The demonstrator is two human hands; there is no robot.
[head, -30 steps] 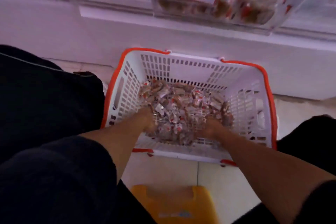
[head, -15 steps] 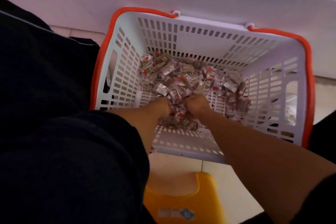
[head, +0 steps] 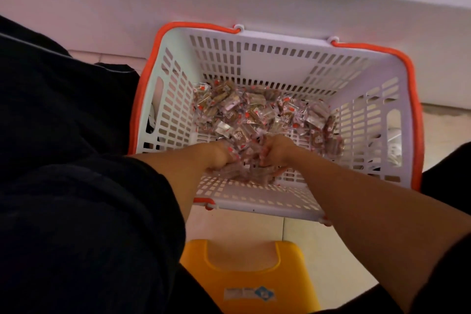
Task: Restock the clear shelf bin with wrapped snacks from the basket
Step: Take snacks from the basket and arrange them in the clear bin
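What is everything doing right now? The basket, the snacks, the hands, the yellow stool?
Basket: upright on the floor, partly filled.
Wrapped snacks: piled loose in the basket.
Left hand: gathering a bunch of snacks.
Right hand: gathering the same bunch.
Yellow stool: standing on the floor, unused.

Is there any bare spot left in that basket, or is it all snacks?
Bare mesh shows along the basket's near wall, below both hands. The wrapped snacks crowd the floor from the far wall to the left hand and right hand, which are gathering a bunch between them.
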